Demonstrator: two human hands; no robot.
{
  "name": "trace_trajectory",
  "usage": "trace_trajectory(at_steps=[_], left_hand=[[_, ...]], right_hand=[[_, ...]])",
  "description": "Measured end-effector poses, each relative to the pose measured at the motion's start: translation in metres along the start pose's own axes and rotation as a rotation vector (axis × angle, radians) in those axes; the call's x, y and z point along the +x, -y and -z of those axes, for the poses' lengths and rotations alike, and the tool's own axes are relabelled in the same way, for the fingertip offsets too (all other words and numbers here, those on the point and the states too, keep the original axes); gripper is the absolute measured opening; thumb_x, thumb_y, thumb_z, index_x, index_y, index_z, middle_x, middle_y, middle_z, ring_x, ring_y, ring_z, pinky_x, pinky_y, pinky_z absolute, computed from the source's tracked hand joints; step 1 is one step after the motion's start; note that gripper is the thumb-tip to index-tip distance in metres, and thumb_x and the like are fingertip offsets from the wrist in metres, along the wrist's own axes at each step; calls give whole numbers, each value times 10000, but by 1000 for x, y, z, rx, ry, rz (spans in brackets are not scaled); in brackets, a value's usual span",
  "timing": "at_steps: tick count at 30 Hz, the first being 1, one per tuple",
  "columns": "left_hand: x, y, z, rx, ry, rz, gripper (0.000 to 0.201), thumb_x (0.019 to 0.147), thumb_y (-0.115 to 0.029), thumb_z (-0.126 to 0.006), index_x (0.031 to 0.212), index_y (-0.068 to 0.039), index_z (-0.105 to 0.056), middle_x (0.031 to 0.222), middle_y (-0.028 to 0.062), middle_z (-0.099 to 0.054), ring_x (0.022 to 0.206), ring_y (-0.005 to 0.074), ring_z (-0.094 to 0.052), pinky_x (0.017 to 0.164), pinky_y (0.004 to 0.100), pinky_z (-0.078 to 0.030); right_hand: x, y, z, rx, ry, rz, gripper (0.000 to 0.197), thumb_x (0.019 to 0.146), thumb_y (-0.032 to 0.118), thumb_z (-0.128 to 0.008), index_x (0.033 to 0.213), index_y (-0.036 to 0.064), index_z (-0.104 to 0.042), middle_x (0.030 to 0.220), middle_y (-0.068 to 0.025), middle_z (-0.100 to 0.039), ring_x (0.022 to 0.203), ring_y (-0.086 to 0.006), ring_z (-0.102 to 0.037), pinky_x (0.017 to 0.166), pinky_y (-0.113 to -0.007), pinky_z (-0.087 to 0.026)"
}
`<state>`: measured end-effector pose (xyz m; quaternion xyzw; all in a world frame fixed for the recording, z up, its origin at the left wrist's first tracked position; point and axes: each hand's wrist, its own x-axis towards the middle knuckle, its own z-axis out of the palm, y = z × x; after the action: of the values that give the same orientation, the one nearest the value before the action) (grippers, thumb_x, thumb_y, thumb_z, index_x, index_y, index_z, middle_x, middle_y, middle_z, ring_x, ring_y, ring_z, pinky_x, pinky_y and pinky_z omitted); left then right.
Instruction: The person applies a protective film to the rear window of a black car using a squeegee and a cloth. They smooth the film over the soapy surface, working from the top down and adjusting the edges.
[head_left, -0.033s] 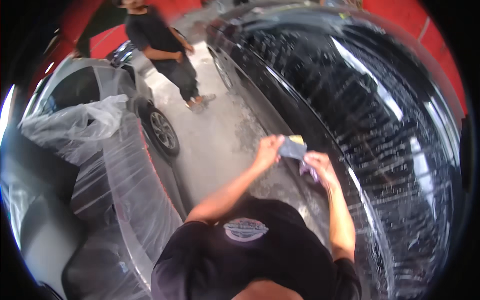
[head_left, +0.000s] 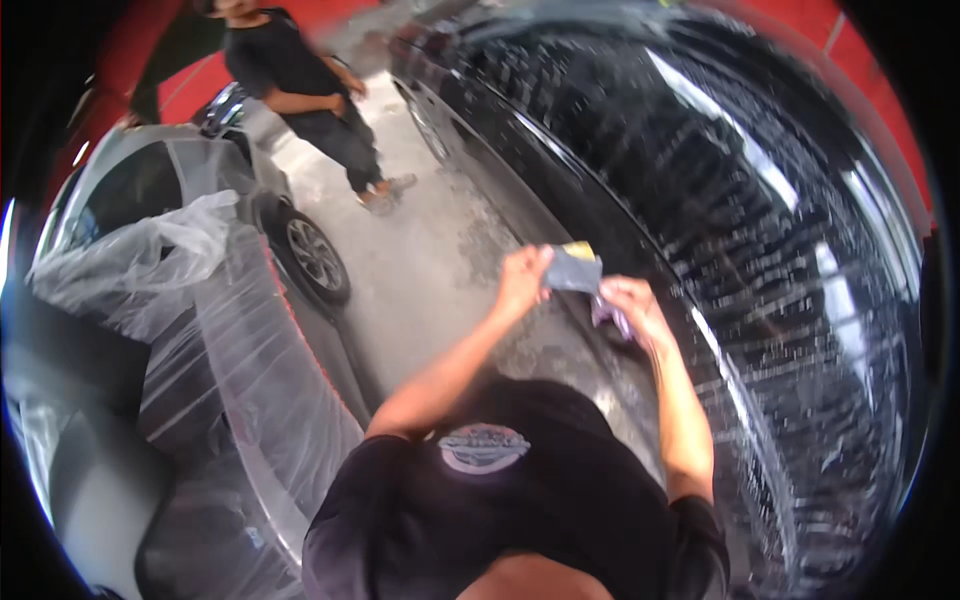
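Note:
In front of my chest, between the two cars, a small dark grey sheet [head_left: 574, 270] is stretched between my hands. A yellow piece [head_left: 578, 249] shows along its top edge. My left hand [head_left: 522, 280] pinches the sheet's left end. My right hand [head_left: 635, 307] grips the right end, fingers closed. A crumpled purple piece [head_left: 610, 317], perhaps cloth or film, hangs below the right fingers. Close by on the right is a glossy black car [head_left: 650, 200], its surface streaked with whitish smears and drops. Neither hand is seen touching it.
On the left stands a grey car [head_left: 150, 150], partly draped in clear plastic film [head_left: 250, 310] with an orange-red edge. A person in dark clothes [head_left: 300, 90] stands on the concrete floor [head_left: 400, 250] between the cars. Red walls [head_left: 795, 20] rise behind.
The whole view has shifted slightly, so my hands, the cars and the other person sit a little further left and higher. Both hands keep their hold on the grey sheet.

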<state>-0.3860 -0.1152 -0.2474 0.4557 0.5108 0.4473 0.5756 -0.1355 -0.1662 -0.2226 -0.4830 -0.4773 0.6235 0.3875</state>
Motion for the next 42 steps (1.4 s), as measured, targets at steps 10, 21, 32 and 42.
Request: trace_trajectory(at_steps=[10, 21, 32, 42], left_hand=[[-2, -30, 10, 26, 169, -120, 166, 1054, -158, -652, 1098, -11, -714, 877, 34, -738, 698, 98, -663, 544, 265, -515], [-8, -35, 13, 198, 115, -242, 265, 1070, -215, -626, 987, 19, -719, 780, -3, -682, 706, 60, -578, 645, 279, -482], [-5, -45, 23, 162, 332, -182, 226, 1060, -212, -654, 1056, -5, -746, 809, -20, -691, 778, 54, -623, 697, 243, -508], [9, -47, 24, 80, 284, -321, 204, 1046, -97, -634, 1198, -5, -735, 1008, 35, -741, 897, 81, -655, 805, 255, -531]], right_hand=[[7, 13, -7, 100, 88, -21, 403, 1003, 273, -743, 1234, -57, -707, 978, -104, -733, 828, -162, -699, 750, -343, -598], [16, 9, 3, 100, 0, -63, 341, 1018, 299, -716, 1100, -30, -754, 879, -92, -739, 742, -147, -686, 661, -309, -553], [16, 21, -10, 162, 73, -50, 307, 950, 213, -803, 1129, -30, -749, 946, -80, -754, 776, -150, -712, 713, -289, -568], [24, 21, -7, 5, 34, -99, 204, 926, 153, -780, 1023, -26, -764, 853, -69, -741, 757, -145, -701, 677, -283, -533]])
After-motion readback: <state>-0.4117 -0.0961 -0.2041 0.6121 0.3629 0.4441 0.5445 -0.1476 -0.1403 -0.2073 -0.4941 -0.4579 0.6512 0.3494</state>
